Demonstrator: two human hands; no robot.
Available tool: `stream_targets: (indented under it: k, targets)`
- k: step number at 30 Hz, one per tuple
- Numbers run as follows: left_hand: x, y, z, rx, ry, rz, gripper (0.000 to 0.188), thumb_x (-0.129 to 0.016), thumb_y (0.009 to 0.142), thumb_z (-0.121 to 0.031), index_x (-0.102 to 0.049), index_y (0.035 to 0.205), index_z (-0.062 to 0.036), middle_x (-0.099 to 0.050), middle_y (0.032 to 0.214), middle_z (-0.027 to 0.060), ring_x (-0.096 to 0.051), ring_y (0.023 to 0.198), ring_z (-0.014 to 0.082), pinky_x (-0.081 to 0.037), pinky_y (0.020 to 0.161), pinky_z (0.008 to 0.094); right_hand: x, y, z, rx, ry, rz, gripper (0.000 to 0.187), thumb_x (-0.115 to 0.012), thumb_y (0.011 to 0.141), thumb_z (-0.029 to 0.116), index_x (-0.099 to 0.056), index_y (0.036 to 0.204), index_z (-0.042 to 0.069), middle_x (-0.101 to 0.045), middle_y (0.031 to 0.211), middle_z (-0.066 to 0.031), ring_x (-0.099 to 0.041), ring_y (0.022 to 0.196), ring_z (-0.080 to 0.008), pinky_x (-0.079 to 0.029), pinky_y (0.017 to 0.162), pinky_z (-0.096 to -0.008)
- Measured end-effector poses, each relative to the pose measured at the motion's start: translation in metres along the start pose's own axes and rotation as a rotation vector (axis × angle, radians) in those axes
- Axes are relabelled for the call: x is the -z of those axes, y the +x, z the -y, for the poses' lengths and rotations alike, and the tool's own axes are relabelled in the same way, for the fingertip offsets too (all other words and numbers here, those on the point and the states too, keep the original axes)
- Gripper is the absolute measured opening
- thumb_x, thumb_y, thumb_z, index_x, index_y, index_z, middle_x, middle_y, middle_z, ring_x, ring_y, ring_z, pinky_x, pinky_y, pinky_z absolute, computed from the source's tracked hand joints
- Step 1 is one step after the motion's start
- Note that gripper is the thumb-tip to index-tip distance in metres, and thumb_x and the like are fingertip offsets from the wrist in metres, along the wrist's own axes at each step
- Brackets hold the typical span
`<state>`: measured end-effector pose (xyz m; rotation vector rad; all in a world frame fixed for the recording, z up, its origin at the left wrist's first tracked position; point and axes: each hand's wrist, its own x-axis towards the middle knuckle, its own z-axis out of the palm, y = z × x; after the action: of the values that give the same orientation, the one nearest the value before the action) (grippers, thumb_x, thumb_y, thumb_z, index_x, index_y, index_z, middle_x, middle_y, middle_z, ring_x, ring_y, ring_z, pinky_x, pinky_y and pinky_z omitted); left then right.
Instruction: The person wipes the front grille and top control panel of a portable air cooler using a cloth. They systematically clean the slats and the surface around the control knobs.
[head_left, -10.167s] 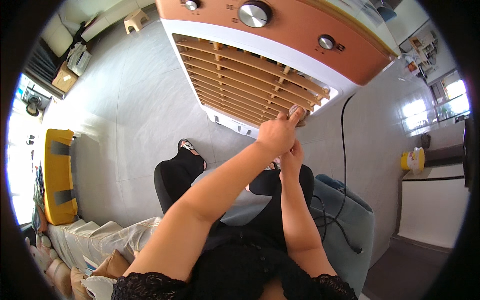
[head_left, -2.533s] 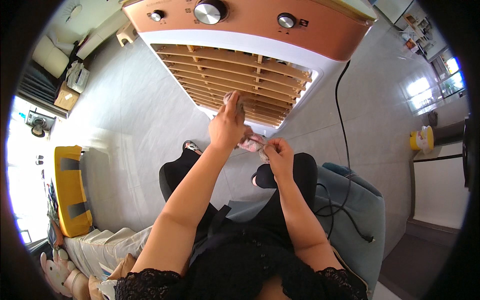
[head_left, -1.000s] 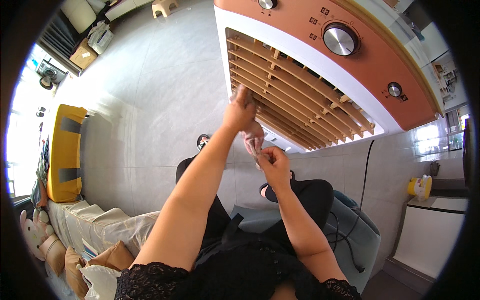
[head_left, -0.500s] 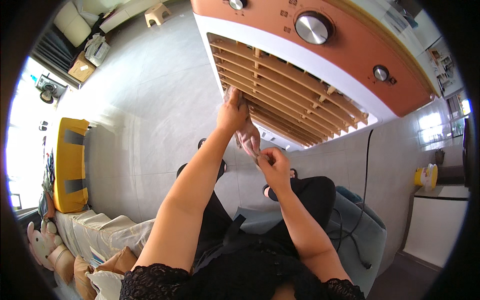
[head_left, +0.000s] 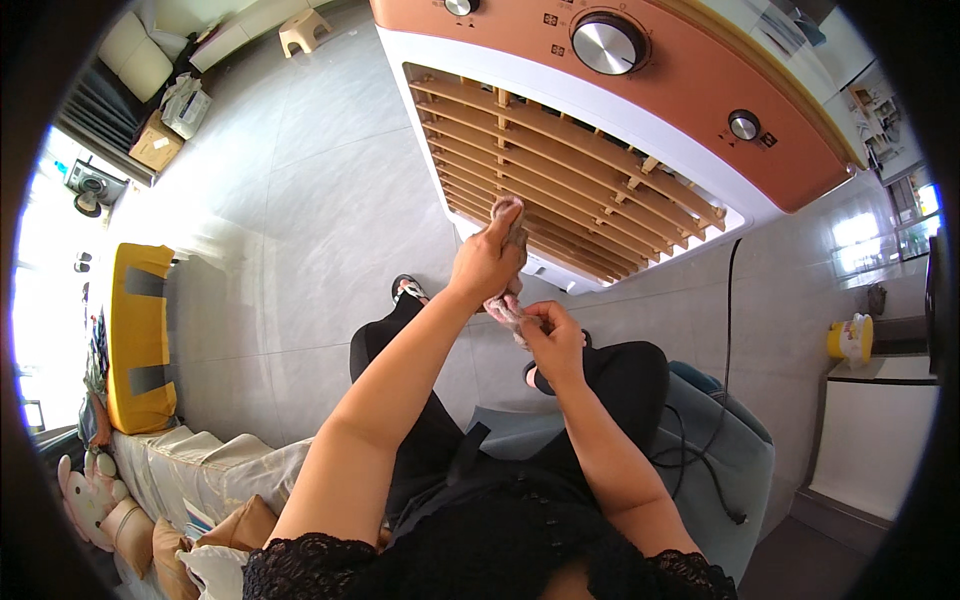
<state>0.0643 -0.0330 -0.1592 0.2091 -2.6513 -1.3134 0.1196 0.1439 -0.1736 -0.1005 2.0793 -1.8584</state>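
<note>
A large air cooler [head_left: 640, 110] with an orange top panel, round silver knobs and tan slatted louvres [head_left: 560, 190] stands in front of me. My left hand [head_left: 485, 262] pinches the upper end of a greyish-pink cloth [head_left: 513, 225] and presses it against a lower slat. My right hand [head_left: 552, 340] sits just below and grips the cloth's lower end. I am seated, with black-clad legs and sandalled feet [head_left: 405, 291] on the grey tile floor.
A black cable [head_left: 728, 330] runs from the cooler down over a grey-blue seat [head_left: 735, 470]. A yellow cushion [head_left: 140, 335] and a cloth-covered sofa lie at the left. A yellow container [head_left: 850, 338] sits on a white cabinet at the right. A small stool [head_left: 300, 30] stands far back.
Earlier both hands were at the right end of the louvres. They have since shifted to the lower left slats, and my left hand has raised the cloth onto a slat.
</note>
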Motion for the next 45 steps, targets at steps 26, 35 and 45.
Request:
stream_targets:
  k: [26,35,45]
  targets:
    - [-0.029,0.021,-0.022,0.301,0.255,0.05,0.069,-0.056,0.085,-0.023,-0.028,0.148,-0.0267,-0.06,0.124,0.0204,-0.062,0.099,0.0439,-0.052,0.081,0.0516,0.041,-0.019,-0.005,-0.007,0.09,-0.123,0.013,-0.066,0.08,0.006,-0.062,0.09,-0.001,-0.064,0.077,-0.0053,-0.057,0.066,-0.0094,-0.046,0.06,-0.024]
    - [-0.092,-0.036,-0.095,-0.132,0.076,0.052,0.062,-0.052,0.085,-0.021,-0.033,0.143,-0.0196,-0.057,0.124,0.0234,-0.064,0.089,0.0445,-0.053,0.076,0.0507,0.065,-0.031,-0.009,0.001,0.158,-0.171,0.014,-0.065,0.078,0.005,-0.061,0.089,-0.002,-0.062,0.071,-0.003,-0.054,0.063,-0.0076,-0.043,0.058,-0.023]
    - [-0.129,-0.006,-0.102,0.095,0.355,0.215,0.063,-0.054,0.087,-0.022,-0.029,0.144,-0.0152,-0.058,0.115,0.0228,-0.065,0.09,0.0431,-0.053,0.077,0.0505,0.068,-0.024,-0.016,-0.032,0.147,-0.24,0.011,-0.064,0.08,0.004,-0.06,0.088,-0.002,-0.058,0.071,-0.0009,-0.051,0.062,-0.006,-0.041,0.057,-0.0211]
